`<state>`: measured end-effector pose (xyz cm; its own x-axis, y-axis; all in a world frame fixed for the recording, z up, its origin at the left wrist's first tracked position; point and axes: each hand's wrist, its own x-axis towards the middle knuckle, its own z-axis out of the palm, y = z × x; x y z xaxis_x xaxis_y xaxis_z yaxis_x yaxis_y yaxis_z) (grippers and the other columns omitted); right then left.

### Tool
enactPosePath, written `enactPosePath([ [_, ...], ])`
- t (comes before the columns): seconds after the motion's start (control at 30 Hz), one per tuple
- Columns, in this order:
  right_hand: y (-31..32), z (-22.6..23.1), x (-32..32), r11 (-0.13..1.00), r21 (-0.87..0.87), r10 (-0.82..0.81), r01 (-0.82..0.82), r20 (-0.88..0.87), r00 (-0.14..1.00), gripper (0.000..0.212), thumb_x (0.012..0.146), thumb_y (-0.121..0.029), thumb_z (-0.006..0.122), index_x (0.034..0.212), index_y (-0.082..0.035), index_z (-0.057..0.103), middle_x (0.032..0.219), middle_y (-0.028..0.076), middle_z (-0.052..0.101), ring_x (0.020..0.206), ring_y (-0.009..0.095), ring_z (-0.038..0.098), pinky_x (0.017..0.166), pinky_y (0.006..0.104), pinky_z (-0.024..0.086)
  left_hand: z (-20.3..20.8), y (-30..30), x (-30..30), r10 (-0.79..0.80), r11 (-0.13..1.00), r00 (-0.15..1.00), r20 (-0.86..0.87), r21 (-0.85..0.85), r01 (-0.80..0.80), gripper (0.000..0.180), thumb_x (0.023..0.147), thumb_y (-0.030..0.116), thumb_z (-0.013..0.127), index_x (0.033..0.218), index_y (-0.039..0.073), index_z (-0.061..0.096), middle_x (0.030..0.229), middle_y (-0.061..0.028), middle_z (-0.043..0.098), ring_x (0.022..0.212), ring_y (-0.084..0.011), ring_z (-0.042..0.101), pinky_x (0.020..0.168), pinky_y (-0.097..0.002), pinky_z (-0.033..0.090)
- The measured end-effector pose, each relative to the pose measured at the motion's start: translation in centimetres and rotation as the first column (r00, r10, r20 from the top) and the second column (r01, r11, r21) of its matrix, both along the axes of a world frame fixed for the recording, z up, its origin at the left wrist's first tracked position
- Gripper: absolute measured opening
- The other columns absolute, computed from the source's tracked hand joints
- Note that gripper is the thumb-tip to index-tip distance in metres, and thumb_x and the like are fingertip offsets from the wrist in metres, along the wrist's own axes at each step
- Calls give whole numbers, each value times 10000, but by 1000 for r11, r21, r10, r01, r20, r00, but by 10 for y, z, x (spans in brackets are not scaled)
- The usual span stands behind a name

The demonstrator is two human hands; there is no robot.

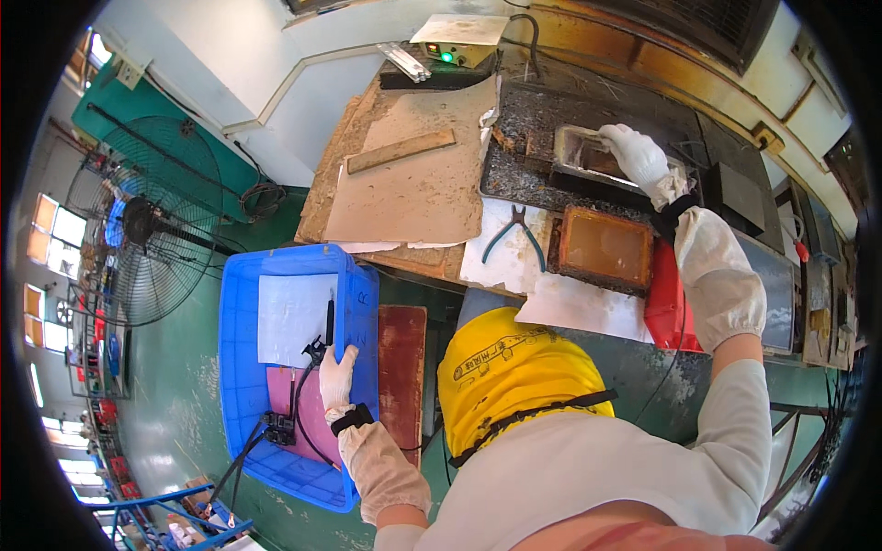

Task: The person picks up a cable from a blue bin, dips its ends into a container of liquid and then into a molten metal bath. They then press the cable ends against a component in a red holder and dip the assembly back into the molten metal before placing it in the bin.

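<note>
My left hand (337, 376), in a white glove, is at the right wall of a blue plastic bin (241, 367). Its fingers are closed at a black corded part (315, 350) that hangs over the inside of the bin. A second black part with cords (279, 428) lies lower in the bin, above a pink sheet (287, 378). My right hand (636, 154), also gloved, reaches over a rectangular metal-rimmed pot (574, 147) on the bench. Those fingers are curled together, and what they hold is hidden.
On the bench are pliers (516, 237), an amber-filled frame (606, 246), a wooden strip (401, 151) and a box with a green light (457, 41). A red container (669, 298) stands by the bench edge. A floor fan (138, 220) is at left.
</note>
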<state>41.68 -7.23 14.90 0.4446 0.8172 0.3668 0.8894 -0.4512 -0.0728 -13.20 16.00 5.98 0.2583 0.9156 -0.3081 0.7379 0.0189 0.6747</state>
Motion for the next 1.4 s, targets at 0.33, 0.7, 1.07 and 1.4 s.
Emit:
enactPosePath([
  [0.33,11,-8,-16,996,-91,-8,9,15,1000,158,861,-191,505,993,-109,537,889,147,576,781,364,587,660,449,477,1,-1,0,24,999,999,25,-30,-23,399,769,305,623,1024,-1,592,724,-52,592,613,-127,533,588,-281,431],
  [0.7,-7,-6,-36,989,-76,135,-128,90,987,155,833,-141,523,982,-109,557,825,134,588,718,319,608,618,404,490,2,-1,1,20,1000,1000,1,-22,-20,427,771,319,620,1052,-2,586,759,-73,610,651,-152,557,631,-296,447],
  [1.07,-24,18,-56,980,-85,179,-180,-20,984,176,837,-144,532,1005,-100,561,853,140,594,790,332,596,677,400,485,-2,0,-1,9,999,1000,7,40,-9,425,774,324,616,1049,1,587,758,-75,608,662,-157,560,634,-302,444],
  [1.4,-48,16,-20,830,423,48,363,-703,709,223,940,-196,455,1091,-76,566,773,20,591,629,91,567,564,238,470,-12,6,-6,-12,1000,1000,22,-17,13,446,786,322,626,1069,-18,566,792,-45,600,655,-117,523,617,-272,430],
])
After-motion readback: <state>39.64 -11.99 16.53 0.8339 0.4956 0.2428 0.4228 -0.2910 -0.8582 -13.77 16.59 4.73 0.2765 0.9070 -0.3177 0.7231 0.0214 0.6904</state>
